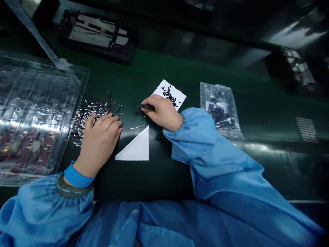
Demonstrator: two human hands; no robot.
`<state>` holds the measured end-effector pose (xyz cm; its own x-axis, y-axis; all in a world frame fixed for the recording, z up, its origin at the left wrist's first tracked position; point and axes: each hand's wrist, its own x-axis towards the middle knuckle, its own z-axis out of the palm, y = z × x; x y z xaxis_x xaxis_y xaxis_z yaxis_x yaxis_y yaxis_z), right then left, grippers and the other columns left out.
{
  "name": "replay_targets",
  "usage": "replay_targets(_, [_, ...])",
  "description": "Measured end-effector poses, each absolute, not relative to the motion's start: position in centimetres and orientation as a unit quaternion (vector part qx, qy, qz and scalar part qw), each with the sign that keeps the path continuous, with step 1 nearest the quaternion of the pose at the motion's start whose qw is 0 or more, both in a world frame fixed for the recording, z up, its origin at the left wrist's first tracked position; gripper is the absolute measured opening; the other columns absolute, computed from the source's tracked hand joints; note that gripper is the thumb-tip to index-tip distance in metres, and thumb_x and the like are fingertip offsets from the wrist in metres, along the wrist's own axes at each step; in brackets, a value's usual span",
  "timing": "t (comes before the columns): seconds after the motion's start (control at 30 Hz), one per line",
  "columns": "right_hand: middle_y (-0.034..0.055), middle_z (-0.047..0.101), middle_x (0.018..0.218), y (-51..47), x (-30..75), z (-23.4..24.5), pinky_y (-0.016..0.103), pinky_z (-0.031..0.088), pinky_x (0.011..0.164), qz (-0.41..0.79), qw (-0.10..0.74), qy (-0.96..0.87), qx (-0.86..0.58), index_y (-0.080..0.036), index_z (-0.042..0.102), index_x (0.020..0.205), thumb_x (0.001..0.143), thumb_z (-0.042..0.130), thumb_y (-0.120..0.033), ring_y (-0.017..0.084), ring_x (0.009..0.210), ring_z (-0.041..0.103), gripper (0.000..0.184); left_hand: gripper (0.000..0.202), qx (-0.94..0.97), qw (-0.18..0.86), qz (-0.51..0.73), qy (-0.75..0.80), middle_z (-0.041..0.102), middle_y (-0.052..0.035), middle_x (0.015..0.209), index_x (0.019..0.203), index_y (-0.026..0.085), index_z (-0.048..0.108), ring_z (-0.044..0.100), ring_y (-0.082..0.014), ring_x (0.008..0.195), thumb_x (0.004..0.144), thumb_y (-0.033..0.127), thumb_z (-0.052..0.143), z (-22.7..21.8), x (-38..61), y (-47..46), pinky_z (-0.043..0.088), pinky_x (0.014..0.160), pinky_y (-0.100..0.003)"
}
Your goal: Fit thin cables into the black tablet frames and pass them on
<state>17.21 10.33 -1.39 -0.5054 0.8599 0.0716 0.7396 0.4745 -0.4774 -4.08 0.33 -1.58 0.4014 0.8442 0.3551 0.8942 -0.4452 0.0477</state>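
My left hand (101, 137) lies palm down with its fingers stretched out, at the front edge of a pile of small black and silvery parts (86, 115). Some of that pile is hidden beneath the fingers. Pinched in my right hand (164, 111) is a slim black tool that looks like tweezers (147, 107), pointing left. Behind this hand a white paper square (163, 85) carries a scatter of tiny black pieces (170, 95). Between the hands lie a small thin strip (135, 127) and a folded white triangle of cloth or paper (138, 147).
Clear plastic trays (38, 120) holding parts stand stacked at the left. A clear bag of dark pieces (221, 109) lies right of the paper. Farther back is a black fixture (95, 34). A small pale gridded sheet (307, 129) rests on the green table (159, 65) at right.
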Motion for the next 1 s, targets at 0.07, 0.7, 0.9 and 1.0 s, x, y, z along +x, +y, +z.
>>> replay_targets(0.07, [0.007, 0.065, 0.104, 10.4, 17.3, -1.7, 0.033, 0.046, 0.083, 0.201, 0.148, -0.852, -0.459, -0.019, 0.07, 0.107, 0.087, 0.059, -0.014, 0.022, 0.097, 0.062, 0.023, 0.021, -0.83, 0.081, -0.172, -0.525, 0.073, -0.0128, 0.108, 0.106, 0.012, 0.066, 0.066, -0.0308, 0.108, 0.096, 0.019, 0.049, -1.7, -4.0, 0.5, 0.041, 0.102, -0.054])
replay_targets(0.7, [0.007, 0.062, 0.106, 10.6, 17.2, -2.1, 0.034, 0.045, 0.083, 0.187, 0.123, -0.861, -0.457, -0.02, 0.067, 0.106, 0.09, 0.057, -0.018, 0.022, 0.096, 0.059, 0.02, 0.017, -0.624, -0.042, -0.392, -0.674, 0.071, -0.0068, 0.103, 0.101, 0.018, 0.06, 0.066, -0.0166, 0.099, 0.098, 0.027, 0.045, 0.4, -4.3, 1.5, 0.052, 0.088, -0.034])
replay_targets(0.9, [0.0088, 0.062, 0.11, 10.5, 17.1, -1.6, 0.033, 0.046, 0.08, 0.18, 0.093, -0.858, -0.472, -0.019, 0.064, 0.104, 0.09, 0.054, -0.015, 0.022, 0.096, 0.06, 0.017, 0.016, -0.569, -0.077, -0.495, -0.653, 0.072, -0.006, 0.099, 0.102, 0.015, 0.059, 0.069, -0.0125, 0.091, 0.099, 0.025, 0.047, 2.2, -3.7, 0.8, 0.055, 0.083, -0.029])
replay_targets(1.0, [0.0087, 0.061, 0.112, 10.4, 17.0, -1.6, 0.034, 0.045, 0.077, 0.177, 0.084, -0.859, -0.474, -0.019, 0.062, 0.104, 0.089, 0.053, -0.014, 0.023, 0.093, 0.059, 0.019, 0.02, -0.586, -0.057, -0.501, -0.634, 0.071, -0.0069, 0.1, 0.104, 0.013, 0.06, 0.069, -0.0138, 0.091, 0.099, 0.027, 0.047, 2.7, -3.6, 0.7, 0.055, 0.084, -0.031])
